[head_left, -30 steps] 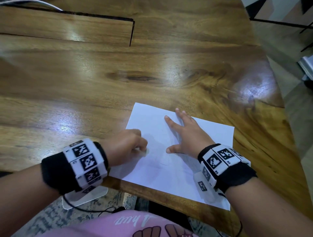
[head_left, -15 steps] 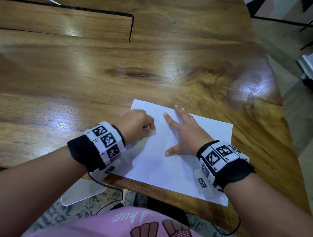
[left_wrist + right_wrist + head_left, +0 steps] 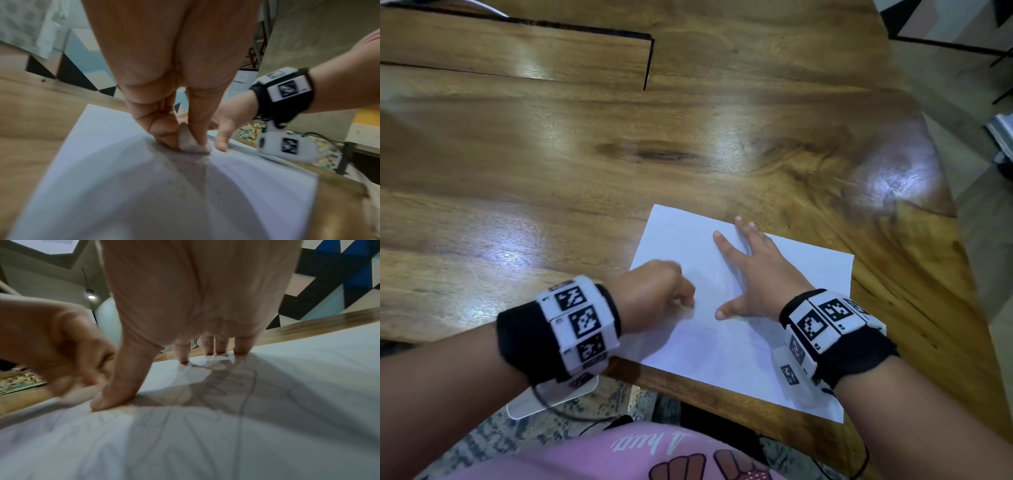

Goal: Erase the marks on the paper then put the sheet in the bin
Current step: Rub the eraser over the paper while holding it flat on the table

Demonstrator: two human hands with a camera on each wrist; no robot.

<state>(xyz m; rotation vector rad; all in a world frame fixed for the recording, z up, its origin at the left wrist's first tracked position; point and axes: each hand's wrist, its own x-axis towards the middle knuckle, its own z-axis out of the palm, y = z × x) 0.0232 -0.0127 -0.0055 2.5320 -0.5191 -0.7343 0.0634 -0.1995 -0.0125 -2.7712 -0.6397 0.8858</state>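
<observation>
Paper point(image 3: 739, 346) lies under left grip's point(image 3: 654, 294) eraser point(image 3: 190, 142).

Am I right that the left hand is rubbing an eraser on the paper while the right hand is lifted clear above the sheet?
Not quite. The left hand does pinch the eraser against the paper, but the right hand is not lifted: it lies flat with fingers spread, pressing the sheet to the table. The head view shows this, and the right wrist view shows its fingertips touching the paper.

White sheet point(image 3: 739, 342) flat at table edge, faint pencil marks point(image 3: 236, 386).
</observation>
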